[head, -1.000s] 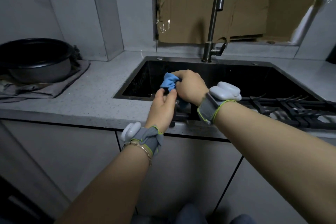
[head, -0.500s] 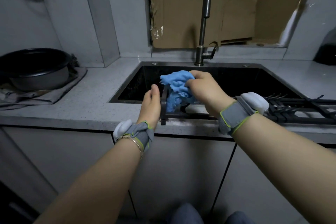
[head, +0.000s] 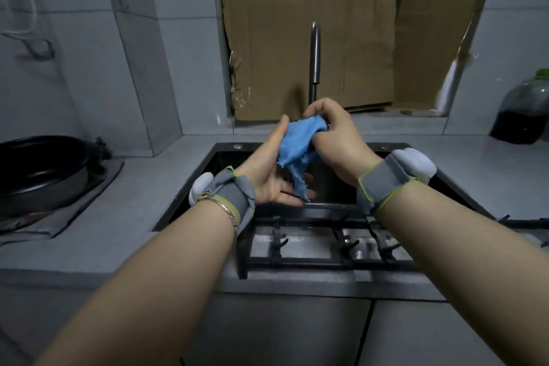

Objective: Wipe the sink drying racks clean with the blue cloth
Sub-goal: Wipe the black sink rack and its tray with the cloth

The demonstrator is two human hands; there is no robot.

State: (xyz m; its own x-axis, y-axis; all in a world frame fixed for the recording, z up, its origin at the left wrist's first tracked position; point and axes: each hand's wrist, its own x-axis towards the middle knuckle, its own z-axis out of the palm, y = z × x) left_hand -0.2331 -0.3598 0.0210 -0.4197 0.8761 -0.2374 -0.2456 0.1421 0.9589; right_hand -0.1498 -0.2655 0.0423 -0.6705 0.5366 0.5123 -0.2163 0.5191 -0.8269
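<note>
Head view, my right hand (head: 335, 142): fingers curled, pinching the upper corner of the blue cloth (head: 297, 145).
My left hand (head: 267, 169): palm turned up, fingers straight, the cloth hanging against it.
Cloth: between my two hands, held above the rack and not touching it.
Drying rack (head: 326, 244): below my wrists, lying across the near part of the sink (head: 237, 146).
Faucet (head: 315, 62): just beyond my right hand.
Pot (head: 41, 169): well off to the left of my left hand, on the counter.
</note>
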